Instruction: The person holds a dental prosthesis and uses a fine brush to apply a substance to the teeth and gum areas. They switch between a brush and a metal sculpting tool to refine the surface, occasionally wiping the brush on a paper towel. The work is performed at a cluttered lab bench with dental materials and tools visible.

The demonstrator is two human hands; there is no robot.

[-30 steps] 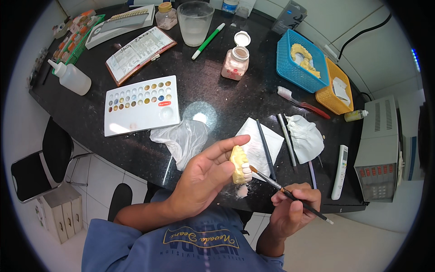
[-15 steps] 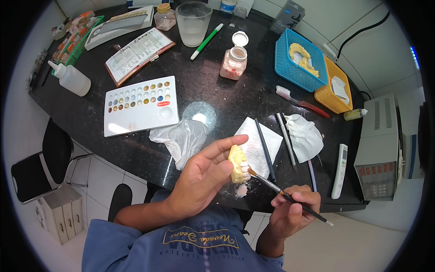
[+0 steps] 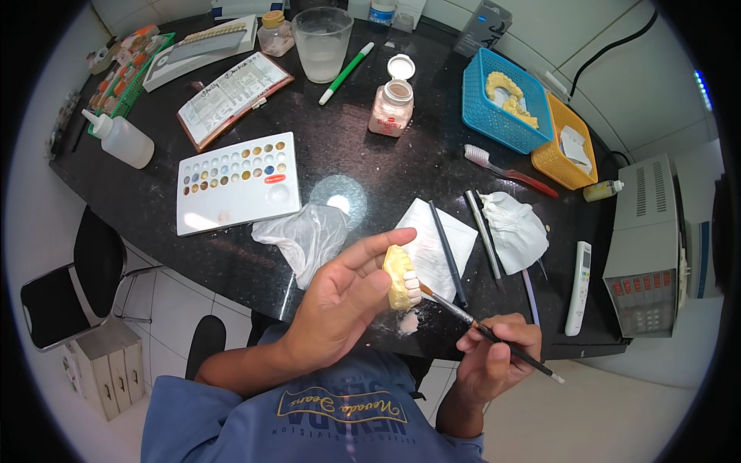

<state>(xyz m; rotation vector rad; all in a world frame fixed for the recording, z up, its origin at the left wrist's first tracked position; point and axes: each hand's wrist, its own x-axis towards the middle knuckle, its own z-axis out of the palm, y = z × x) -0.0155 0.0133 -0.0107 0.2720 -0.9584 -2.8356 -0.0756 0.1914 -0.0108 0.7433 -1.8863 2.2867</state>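
Between the fingers and thumb of my left hand (image 3: 340, 301) is a yellow dental cast (image 3: 397, 279), held above the table's near edge. A row of white teeth (image 3: 412, 285) runs along its right side. My right hand (image 3: 502, 353) pinches a fine paintbrush (image 3: 471, 320) with a dark handle. Its brown bristle tip reaches the white teeth; whether it touches them I cannot tell. Below the cast, a small heap of pinkish powder (image 3: 408, 322) lies on the black table. A folded white tissue (image 3: 440, 247) lies just beyond, with a dark slim tool (image 3: 448, 251) across it.
Left of the tissue are a crumpled clear plastic bag (image 3: 305, 239) and a white paint palette (image 3: 239, 185). An uncapped jar of pink powder (image 3: 391, 112) stands farther back. Rightward lie a toothbrush (image 3: 509, 171), a crumpled white cloth (image 3: 515, 231) and a white remote (image 3: 579, 289); a blue basket (image 3: 505, 127) holds casts.
The brush tip and the cast have shifted slightly relative to each other, and the cast is turned a little. Both hands keep their hold. The whole view has shifted slightly.
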